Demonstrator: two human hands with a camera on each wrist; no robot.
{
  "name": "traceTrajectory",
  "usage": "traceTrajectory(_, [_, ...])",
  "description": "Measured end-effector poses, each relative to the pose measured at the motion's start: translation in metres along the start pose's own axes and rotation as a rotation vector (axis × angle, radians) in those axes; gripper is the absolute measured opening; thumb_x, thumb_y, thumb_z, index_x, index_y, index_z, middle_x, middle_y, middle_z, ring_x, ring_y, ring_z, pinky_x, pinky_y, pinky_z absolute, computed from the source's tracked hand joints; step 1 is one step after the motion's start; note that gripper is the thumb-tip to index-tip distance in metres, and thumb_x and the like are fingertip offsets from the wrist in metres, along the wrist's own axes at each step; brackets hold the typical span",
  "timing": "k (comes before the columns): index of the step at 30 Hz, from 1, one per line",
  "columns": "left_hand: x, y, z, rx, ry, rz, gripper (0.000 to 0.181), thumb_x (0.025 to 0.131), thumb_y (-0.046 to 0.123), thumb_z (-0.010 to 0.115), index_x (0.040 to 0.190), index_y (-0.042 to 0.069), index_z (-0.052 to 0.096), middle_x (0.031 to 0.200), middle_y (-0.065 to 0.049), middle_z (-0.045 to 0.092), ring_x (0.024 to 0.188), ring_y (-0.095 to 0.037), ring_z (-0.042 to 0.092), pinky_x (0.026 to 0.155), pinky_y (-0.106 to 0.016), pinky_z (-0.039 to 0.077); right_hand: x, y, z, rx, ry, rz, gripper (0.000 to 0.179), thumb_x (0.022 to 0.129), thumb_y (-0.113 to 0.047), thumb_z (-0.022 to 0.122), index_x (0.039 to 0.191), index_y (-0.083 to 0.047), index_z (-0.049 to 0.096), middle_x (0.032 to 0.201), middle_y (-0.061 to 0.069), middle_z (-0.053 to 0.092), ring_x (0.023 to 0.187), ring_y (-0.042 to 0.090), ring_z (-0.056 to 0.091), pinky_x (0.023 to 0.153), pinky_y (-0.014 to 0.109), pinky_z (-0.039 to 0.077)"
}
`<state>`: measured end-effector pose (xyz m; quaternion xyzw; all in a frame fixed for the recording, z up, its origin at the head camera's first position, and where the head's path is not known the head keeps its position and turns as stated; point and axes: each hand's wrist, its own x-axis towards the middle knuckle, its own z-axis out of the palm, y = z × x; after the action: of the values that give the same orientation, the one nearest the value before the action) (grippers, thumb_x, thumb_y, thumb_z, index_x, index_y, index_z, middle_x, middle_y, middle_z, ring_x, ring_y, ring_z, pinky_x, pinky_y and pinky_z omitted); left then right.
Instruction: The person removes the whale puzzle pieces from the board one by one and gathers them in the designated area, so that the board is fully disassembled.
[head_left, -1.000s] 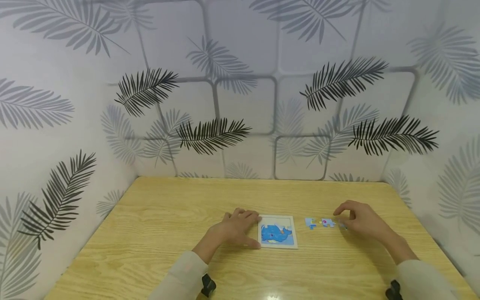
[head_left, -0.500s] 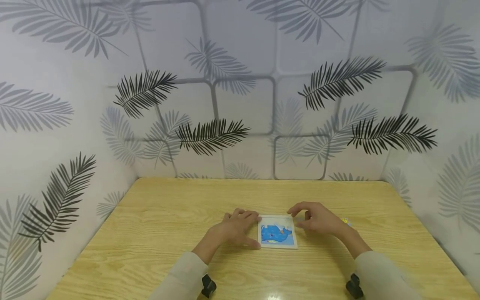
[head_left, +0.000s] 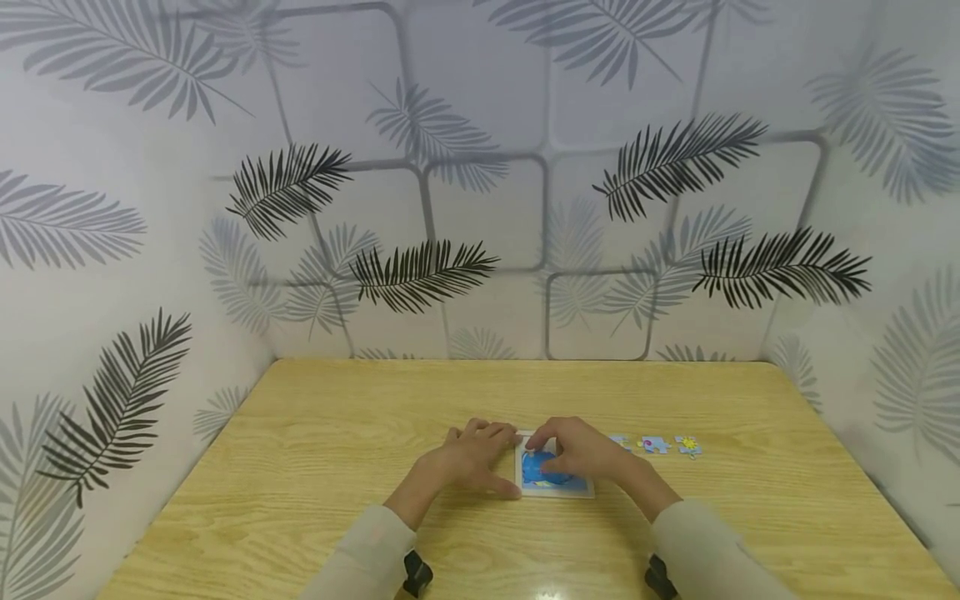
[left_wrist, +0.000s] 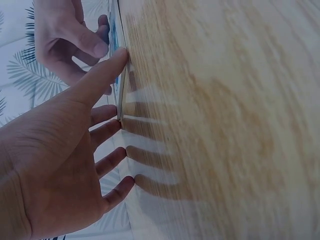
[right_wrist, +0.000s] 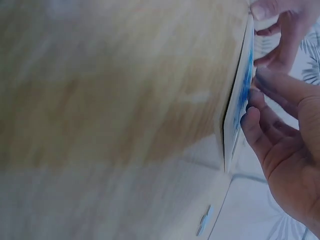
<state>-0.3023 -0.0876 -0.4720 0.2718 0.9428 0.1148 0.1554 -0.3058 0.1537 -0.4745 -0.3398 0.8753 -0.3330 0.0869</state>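
Observation:
A square jigsaw puzzle (head_left: 558,482) in a pale frame lies on the table, its picture showing a blue whale. My left hand (head_left: 474,462) rests at its left edge, thumb at the near corner and fingers spread toward the far corner. Over the picture is my right hand (head_left: 588,450), thumb and fingers bent with the tips down at the left part. In the right wrist view those fingertips (right_wrist: 251,120) meet the puzzle face. Whether a piece lies between them is hidden. Just right of the frame, a puzzle piece (head_left: 620,441) is partly covered by the right hand.
Farther right on the wooden table (head_left: 360,417) lie a pale blue puzzle piece (head_left: 656,446) and one with a yellow sun (head_left: 687,446). Leaf-patterned wall covering (head_left: 487,325) stands behind the table's far edge.
My right hand has moved left from beside the loose pieces to above the puzzle, uncovering the sun piece. The left hand and frame stay where they were.

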Motion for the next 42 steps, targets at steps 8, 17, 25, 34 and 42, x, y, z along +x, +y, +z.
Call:
traceTrajectory(8, [-0.010,0.008,-0.011,0.024,0.000,0.015,0.092,0.091,0.062,0.073,0.163,0.019,0.034,0.167,0.001,0.033,0.153,-0.029,0.024,0.120,-0.064,0.021,0.003,-0.004,0.006,-0.006,-0.011,0.002,0.028,0.090,-0.004,0.079,0.116,-0.005,0.069,0.115,0.012,0.067,0.111,0.033,0.062,0.092,0.052,0.054])
traceTrajectory(17, [-0.009,0.001,-0.014,0.029,0.000,0.019,0.088,0.092,0.058,0.073,0.162,0.021,0.035,0.169,-0.002,0.031,0.154,-0.033,0.022,0.119,-0.066,0.020,0.011,-0.010,0.006,0.112,-0.018,0.043,0.031,0.091,0.000,0.077,0.116,-0.006,0.060,0.118,0.013,0.061,0.111,0.030,0.058,0.093,0.052,0.050])
traceTrajectory(25, [-0.012,0.001,-0.012,0.009,-0.003,0.018,0.090,0.091,0.061,0.072,0.163,0.021,0.035,0.168,0.000,0.032,0.154,-0.031,0.022,0.119,-0.066,0.019,0.008,-0.015,0.011,0.153,-0.016,0.049,0.035,0.091,0.006,0.074,0.117,-0.006,0.053,0.116,0.016,0.052,0.105,0.031,0.049,0.087,0.046,0.046])
traceTrajectory(34, [-0.010,0.005,-0.009,0.017,-0.009,0.016,0.091,0.092,0.061,0.072,0.164,0.021,0.034,0.168,-0.001,0.031,0.154,-0.031,0.022,0.119,-0.066,0.020,0.003,-0.015,0.012,0.065,0.018,0.097,0.024,0.094,0.003,0.070,0.114,-0.007,0.062,0.111,0.011,0.058,0.101,0.027,0.056,0.089,0.048,0.049])
traceTrajectory(42, [-0.009,0.009,-0.008,0.002,-0.015,0.017,0.089,0.092,0.060,0.073,0.163,0.022,0.035,0.168,-0.001,0.032,0.154,-0.032,0.021,0.119,-0.067,0.019,0.000,-0.012,0.013,0.081,0.028,0.110,0.029,0.094,0.005,0.070,0.117,-0.008,0.060,0.110,0.011,0.054,0.099,0.027,0.053,0.088,0.047,0.048])
